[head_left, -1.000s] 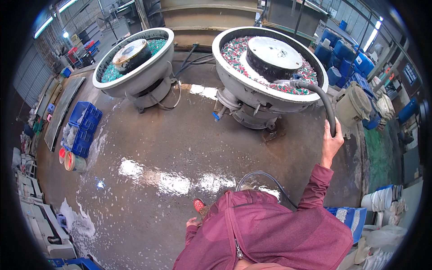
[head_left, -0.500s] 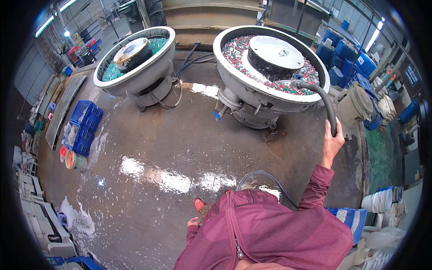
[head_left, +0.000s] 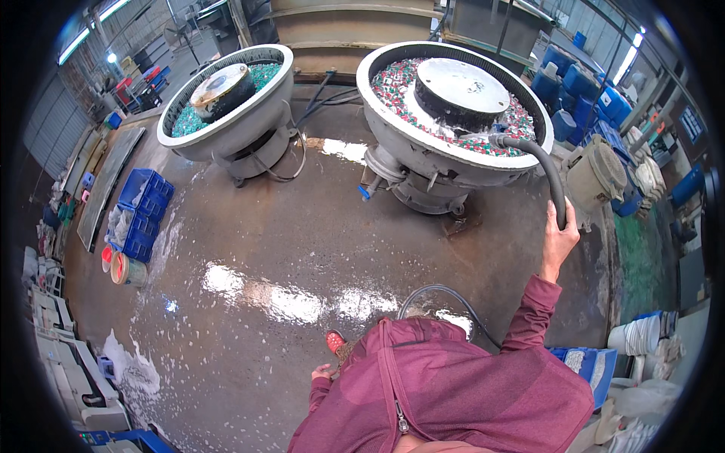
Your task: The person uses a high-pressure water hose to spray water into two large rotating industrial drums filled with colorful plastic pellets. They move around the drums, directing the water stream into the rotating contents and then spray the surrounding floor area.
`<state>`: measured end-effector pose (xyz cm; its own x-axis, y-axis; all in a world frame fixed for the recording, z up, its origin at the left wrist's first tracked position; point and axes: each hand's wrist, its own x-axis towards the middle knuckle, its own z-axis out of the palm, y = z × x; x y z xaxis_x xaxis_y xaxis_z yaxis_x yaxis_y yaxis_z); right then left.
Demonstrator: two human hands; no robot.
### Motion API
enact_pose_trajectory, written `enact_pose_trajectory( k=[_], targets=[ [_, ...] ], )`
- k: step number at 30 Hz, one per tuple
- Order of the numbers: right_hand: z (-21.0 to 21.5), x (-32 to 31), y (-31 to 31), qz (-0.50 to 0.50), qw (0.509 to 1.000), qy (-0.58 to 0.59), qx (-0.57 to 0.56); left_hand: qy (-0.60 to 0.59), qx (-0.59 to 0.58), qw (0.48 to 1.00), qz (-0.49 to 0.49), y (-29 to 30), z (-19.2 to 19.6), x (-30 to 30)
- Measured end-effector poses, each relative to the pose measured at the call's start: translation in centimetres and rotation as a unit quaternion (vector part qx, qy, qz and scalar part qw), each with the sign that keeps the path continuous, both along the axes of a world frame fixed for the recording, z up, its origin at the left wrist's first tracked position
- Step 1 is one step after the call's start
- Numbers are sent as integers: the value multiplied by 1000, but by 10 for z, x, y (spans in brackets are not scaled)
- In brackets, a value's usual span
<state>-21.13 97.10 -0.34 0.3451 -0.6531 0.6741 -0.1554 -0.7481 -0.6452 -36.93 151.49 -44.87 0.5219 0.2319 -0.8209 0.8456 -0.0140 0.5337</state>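
Observation:
My right hand (head_left: 558, 241) is raised and grips a dark grey hose (head_left: 550, 177). The hose curves up and over the rim of a large round tub (head_left: 393, 124), and its nozzle lies over the red, green and white pieces (head_left: 387, 79) that fill the tub around a dark central dome (head_left: 461, 90). My left hand (head_left: 323, 372) hangs low beside my maroon jacket, fingers loosely curled with nothing in them. More hose (head_left: 442, 291) loops on the wet floor just in front of me.
A second round tub (head_left: 245, 121) with green pieces stands at the back left. Blue crates (head_left: 143, 215) and small buckets (head_left: 121, 266) sit at the left. Blue drums (head_left: 574, 83) stand at the back right. The concrete floor (head_left: 317, 249) is wet and shiny, with foam at the lower left.
My right hand keeps hold of the hose and has shifted very little. The view has shifted slightly, so both tubs sit a bit higher in the picture.

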Motion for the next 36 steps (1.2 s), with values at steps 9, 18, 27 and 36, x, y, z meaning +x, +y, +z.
enact_pose_trajectory(
  k=[9, 18, 27, 36],
  targets=[
    [3, -4, 1, 5, 1000, -5, -3, 10, 18, 999, -29, -3, 19, 15],
    [3, -4, 3, 14, 1000, -19, -7, 18, 60, 997, -46, -14, 61, 20],
    [4, -3, 8, 20, 999, -17, -26, 22, 42, 999, -14, -6, 34, 6],
    [6, -7, 9, 19, 1000, -20, -3, 20, 37, 999, -1, -9, 34, 3]
  ],
)
